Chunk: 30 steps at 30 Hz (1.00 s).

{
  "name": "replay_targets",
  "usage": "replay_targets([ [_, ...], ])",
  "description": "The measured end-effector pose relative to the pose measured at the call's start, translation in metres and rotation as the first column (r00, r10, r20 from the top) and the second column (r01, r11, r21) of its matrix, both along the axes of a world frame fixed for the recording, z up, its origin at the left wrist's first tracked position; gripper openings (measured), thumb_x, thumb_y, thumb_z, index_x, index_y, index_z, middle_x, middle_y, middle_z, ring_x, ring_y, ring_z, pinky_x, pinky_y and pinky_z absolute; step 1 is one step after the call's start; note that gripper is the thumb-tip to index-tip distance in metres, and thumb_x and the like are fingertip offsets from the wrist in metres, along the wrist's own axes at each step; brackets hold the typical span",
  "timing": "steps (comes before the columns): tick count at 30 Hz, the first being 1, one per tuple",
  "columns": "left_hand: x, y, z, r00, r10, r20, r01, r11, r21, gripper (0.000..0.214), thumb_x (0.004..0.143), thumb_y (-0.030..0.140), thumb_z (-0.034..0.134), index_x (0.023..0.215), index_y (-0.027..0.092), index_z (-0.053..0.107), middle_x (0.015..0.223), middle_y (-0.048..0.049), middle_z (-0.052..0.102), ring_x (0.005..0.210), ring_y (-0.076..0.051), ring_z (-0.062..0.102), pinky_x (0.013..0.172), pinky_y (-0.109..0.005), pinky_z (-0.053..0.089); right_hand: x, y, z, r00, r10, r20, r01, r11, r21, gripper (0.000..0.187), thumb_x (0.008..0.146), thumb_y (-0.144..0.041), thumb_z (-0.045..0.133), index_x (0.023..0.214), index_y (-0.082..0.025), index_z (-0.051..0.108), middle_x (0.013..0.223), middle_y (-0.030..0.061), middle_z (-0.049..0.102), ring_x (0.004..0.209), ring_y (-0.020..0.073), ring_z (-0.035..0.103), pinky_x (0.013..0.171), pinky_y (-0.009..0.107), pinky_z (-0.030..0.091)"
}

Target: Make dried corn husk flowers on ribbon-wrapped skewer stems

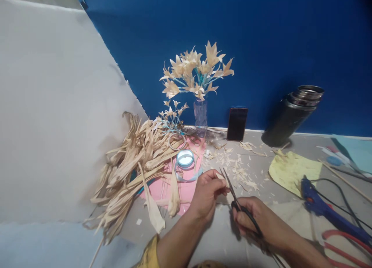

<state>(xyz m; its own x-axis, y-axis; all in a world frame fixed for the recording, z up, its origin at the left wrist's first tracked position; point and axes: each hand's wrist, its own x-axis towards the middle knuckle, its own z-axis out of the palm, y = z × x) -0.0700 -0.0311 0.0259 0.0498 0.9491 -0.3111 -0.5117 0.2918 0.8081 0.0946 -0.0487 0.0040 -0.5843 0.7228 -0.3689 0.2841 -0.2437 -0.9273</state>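
Note:
My left hand [207, 192] pinches a small pale piece of dried corn husk [223, 179] between thumb and fingers. In my right hand [252, 219] is a pair of black-handled scissors [234, 190], its blades slightly parted and pointing up and left beside the husk piece. Small husk clippings [232, 163] lie scattered just beyond my hands. Left of my left hand, a pile of dried corn husks [136, 163] spreads over the table, partly covering a pink sheet [186, 190]. A roll of light-blue ribbon [185, 159] rests on that sheet.
Husk flowers [197, 70] stand in a clear vase [200, 117] against the blue wall. A phone [237, 124] leans there, beside a tilted dark flask [290, 119]. To the right lie yellow paper [295, 169], a blue glue gun [325, 208] with its cord, and red-handled scissors [345, 237].

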Motion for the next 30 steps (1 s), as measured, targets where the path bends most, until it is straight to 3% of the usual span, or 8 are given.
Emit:
replay_targets([
  [5, -0.002, 0.000, 0.001, 1.000, 0.001, -0.013, -0.001, 1.000, 0.001, 0.017, 0.060, 0.018, 0.071, 0.060, 0.017, 0.054, 0.055, 0.0008, 0.060, 0.052, -0.010, 0.052, 0.058, -0.023, 0.041, 0.001, 0.001, -0.006, 1.000, -0.007, 0.008, 0.008, 0.999, -0.047, 0.052, 0.077, -0.068, 0.066, 0.062, -0.020, 0.054, 0.048, -0.0029, 0.052, 0.044, 0.0083, 0.033, 0.044, 0.024, 0.022],
  [13, -0.002, 0.001, -0.001, 1.000, 0.009, -0.028, -0.009, 1.000, -0.004, 0.017, 0.060, 0.019, 0.071, 0.060, 0.017, 0.054, 0.055, 0.0009, 0.060, 0.051, -0.010, 0.053, 0.058, -0.023, 0.042, 0.004, -0.001, -0.007, 0.997, 0.047, -0.067, -0.047, 0.999, -0.004, 0.065, 0.077, -0.081, 0.058, 0.070, -0.017, 0.061, 0.056, -0.0002, 0.057, 0.045, 0.0081, 0.037, 0.043, 0.023, 0.024],
  [20, -0.003, 0.001, 0.000, 1.000, 0.024, -0.015, -0.024, 1.000, -0.010, 0.019, 0.061, 0.018, 0.073, 0.062, 0.017, 0.054, 0.055, 0.0017, 0.059, 0.053, -0.009, 0.054, 0.057, -0.022, 0.040, -0.001, 0.001, -0.008, 0.999, -0.035, -0.024, 0.033, 0.998, -0.059, 0.058, 0.076, -0.073, 0.066, 0.056, -0.020, 0.052, 0.042, -0.0052, 0.043, 0.038, 0.0074, 0.030, 0.040, 0.023, 0.018],
  [24, -0.001, 0.000, -0.004, 0.991, -0.020, 0.133, 0.031, 0.997, -0.076, 0.026, 0.063, 0.022, 0.079, 0.069, 0.018, 0.054, 0.059, 0.0038, 0.059, 0.052, -0.008, 0.053, 0.055, -0.020, 0.039, -0.004, 0.003, -0.014, 0.956, -0.285, -0.073, 0.281, 0.958, -0.055, 0.047, 0.074, -0.062, 0.075, 0.065, -0.020, 0.057, 0.053, -0.0023, 0.056, 0.044, 0.0096, 0.041, 0.043, 0.023, 0.028],
  [27, 0.004, -0.003, -0.008, 0.978, -0.076, 0.195, 0.103, 0.986, -0.130, 0.029, 0.061, 0.021, 0.080, 0.074, 0.018, 0.055, 0.060, 0.0032, 0.061, 0.051, -0.007, 0.052, 0.054, -0.019, 0.039, -0.004, 0.005, -0.012, 0.849, -0.510, -0.140, 0.521, 0.851, 0.063, 0.038, 0.071, -0.052, 0.081, 0.076, -0.019, 0.062, 0.066, 0.0002, 0.063, 0.059, 0.0148, 0.055, 0.056, 0.026, 0.041],
  [30, 0.010, -0.007, -0.010, 0.982, -0.112, 0.153, 0.136, 0.979, -0.153, 0.029, 0.061, 0.021, 0.080, 0.074, 0.018, 0.054, 0.062, 0.0005, 0.064, 0.052, -0.008, 0.054, 0.053, -0.019, 0.038, -0.002, 0.006, -0.008, 0.773, -0.607, -0.183, 0.626, 0.777, 0.067, 0.038, 0.070, -0.049, 0.082, 0.085, -0.019, 0.064, 0.073, 0.0022, 0.068, 0.067, 0.0187, 0.061, 0.063, 0.029, 0.047],
])
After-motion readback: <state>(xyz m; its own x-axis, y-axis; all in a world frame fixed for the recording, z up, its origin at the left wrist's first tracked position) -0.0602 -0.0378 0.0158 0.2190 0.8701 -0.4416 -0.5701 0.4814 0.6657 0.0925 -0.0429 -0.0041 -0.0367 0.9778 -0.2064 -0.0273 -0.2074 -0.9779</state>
